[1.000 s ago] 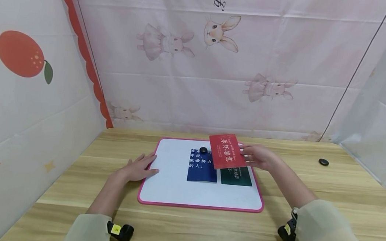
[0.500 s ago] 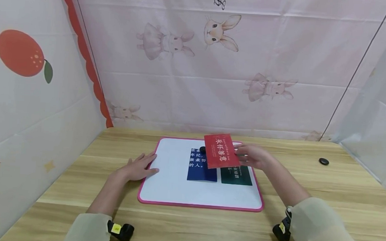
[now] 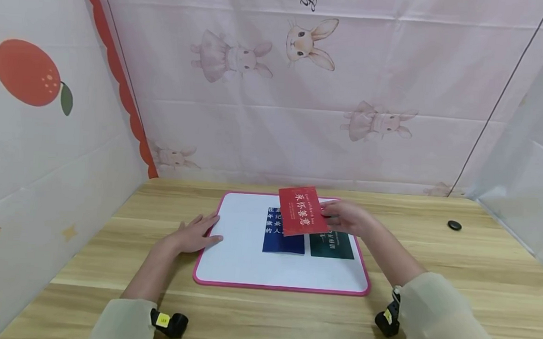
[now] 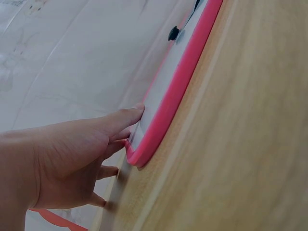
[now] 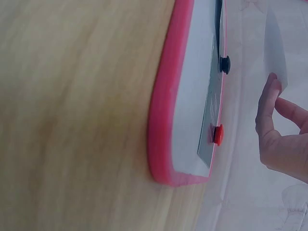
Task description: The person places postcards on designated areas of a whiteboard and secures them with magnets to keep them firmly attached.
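Note:
A pink-framed whiteboard (image 3: 237, 263) lies on the table. My left hand (image 3: 196, 235) rests at its left edge, fingers spread and the thumb touching the board, as the left wrist view also shows. Between thumb and fingers, my right hand (image 3: 350, 218) pinches the right edge of a red card (image 3: 301, 211) with white Chinese characters. The card is held tilted above the board. It overlaps a blue card (image 3: 290, 245) and a dark green card (image 3: 336, 248) lying there. In the right wrist view, a red magnet (image 5: 219, 134) and a black magnet (image 5: 225, 64) stand on the board.
A loose black magnet (image 3: 455, 225) lies on the wooden table (image 3: 262, 319) to the right of the board. Behind the table hangs a pink cloth (image 3: 273, 138) printed with rabbits. White printed sheets (image 3: 65, 177) close off both sides.
My right hand has carried the red card leftward over the blue card, covering the black magnet there in the head view and uncovering more of the green card. The left hand has stayed put.

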`<state>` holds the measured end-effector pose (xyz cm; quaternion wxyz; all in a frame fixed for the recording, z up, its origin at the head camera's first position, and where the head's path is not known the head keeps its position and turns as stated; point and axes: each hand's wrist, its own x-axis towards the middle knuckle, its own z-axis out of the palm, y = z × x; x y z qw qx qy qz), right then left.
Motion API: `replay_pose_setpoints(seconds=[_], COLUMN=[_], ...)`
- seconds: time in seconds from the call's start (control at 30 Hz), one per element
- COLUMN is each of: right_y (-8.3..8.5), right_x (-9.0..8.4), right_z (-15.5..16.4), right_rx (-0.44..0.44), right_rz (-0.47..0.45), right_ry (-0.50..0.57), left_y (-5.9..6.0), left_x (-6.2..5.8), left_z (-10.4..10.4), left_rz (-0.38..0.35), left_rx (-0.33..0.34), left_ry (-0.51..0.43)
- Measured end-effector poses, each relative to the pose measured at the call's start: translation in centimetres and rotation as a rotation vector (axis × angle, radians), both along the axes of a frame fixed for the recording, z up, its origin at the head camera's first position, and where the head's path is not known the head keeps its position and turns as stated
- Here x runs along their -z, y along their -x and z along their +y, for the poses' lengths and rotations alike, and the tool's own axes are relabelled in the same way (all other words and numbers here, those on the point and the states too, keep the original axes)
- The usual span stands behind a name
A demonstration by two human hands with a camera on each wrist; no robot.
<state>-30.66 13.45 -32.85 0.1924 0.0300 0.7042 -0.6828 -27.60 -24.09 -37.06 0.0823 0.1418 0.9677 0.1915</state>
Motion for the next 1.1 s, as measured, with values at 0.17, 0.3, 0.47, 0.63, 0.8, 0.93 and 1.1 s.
replay_pose_setpoints(seconds=[0.17, 0.3, 0.47, 0.63, 0.8, 0.93, 1.1], right_y=[0.0, 0.1, 0.2, 0.3, 0.2, 0.1, 0.2], right_x=[-0.1, -0.3, -0.3, -0.2, -0.3, -0.4, -0.3], right_z=[-0.7, -1.2, -1.8, -2.5, -3.0, -3.3, -3.7], right_rx=[-0.007, -0.005, -0.006, 0.004, 0.004, -0.019, -0.018], right_rz=[-0.002, -0.002, -0.005, -0.005, 0.004, 0.001, -0.015], right_ry=[0.004, 0.019, 0.033, 0.022, 0.024, 0.036, 0.053], left_y=[0.1, 0.1, 0.2, 0.3, 0.3, 0.3, 0.2], left_x=[0.0, 0.0, 0.1, 0.2, 0.3, 0.2, 0.2], left_z=[0.0, 0.0, 0.0, -0.1, -0.2, -0.1, -0.1], left_rz=[-0.003, -0.005, -0.007, -0.007, -0.001, -0.001, -0.003], left_rx=[0.002, 0.000, 0.002, -0.004, 0.003, 0.003, -0.002], left_ry=[0.004, 0.005, 0.009, 0.007, -0.003, -0.004, 0.002])
